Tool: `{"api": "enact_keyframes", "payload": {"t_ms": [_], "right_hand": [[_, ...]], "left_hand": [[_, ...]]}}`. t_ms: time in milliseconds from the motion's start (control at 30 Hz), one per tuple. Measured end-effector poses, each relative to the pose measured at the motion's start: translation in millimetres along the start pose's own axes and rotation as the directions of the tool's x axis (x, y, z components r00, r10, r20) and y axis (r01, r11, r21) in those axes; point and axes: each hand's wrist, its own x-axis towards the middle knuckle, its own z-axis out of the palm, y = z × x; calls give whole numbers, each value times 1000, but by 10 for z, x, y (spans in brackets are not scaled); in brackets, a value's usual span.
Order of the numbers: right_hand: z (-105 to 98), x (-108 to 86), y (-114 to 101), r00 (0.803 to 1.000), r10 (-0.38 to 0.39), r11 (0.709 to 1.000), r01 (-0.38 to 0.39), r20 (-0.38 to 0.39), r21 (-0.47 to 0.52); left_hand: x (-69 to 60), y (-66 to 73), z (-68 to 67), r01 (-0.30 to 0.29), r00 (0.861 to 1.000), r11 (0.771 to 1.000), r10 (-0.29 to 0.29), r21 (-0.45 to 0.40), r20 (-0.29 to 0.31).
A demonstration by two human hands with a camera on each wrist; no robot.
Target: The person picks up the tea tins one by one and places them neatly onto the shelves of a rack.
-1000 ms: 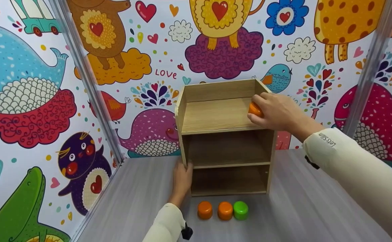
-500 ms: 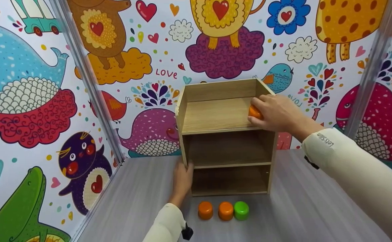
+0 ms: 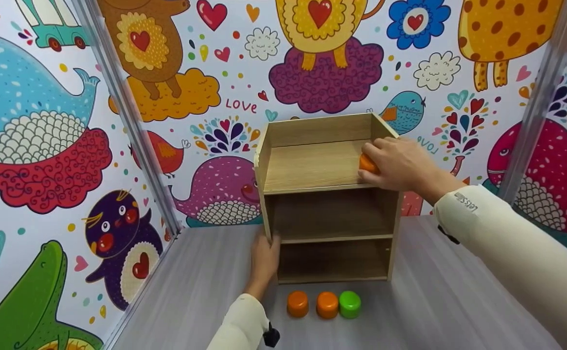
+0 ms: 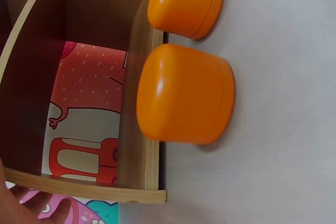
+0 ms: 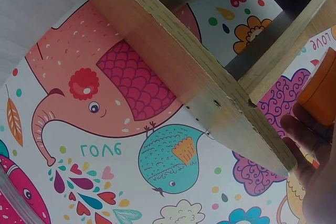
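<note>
A three-tier wooden shelf (image 3: 329, 239) stands on the table. In the head view my left hand (image 3: 265, 257) grips its left side panel low down, with fingers at the edge. My right hand (image 3: 395, 160) holds an orange round plastic container (image 3: 368, 164) over the right end of the top tier; its lower part is hidden by the fingers. Whether it touches the board, I cannot tell. In front of the shelf sit two more orange containers, one at left (image 3: 297, 304) and one in the middle (image 3: 327, 305), with a green container (image 3: 349, 304) close beside the middle one.
The grey table (image 3: 201, 287) extends on both sides of the shelf. Behind it rises a wall (image 3: 244, 87) printed with cartoon animals, and metal posts stand at left (image 3: 128, 116) and right (image 3: 531, 107).
My right hand has sunk very slightly with the orange container. My left hand stays on the side panel, and the containers on the table keep their places.
</note>
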Motion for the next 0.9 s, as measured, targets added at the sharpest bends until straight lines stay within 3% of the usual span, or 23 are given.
{"api": "enact_keyframes", "payload": {"t_ms": [433, 767, 900], "right_hand": [[72, 7, 5, 1000, -18, 999, 19, 13, -45], [144, 18, 6, 1000, -27, 998, 27, -14, -56], [169, 23, 3, 1000, -22, 998, 21, -15, -59]], "left_hand": [[-5, -9, -7, 22, 1000, 1000, -22, 5, 7], [16, -22, 8, -43, 999, 999, 43, 24, -27], [17, -30, 16, -41, 999, 999, 41, 22, -27]]}}
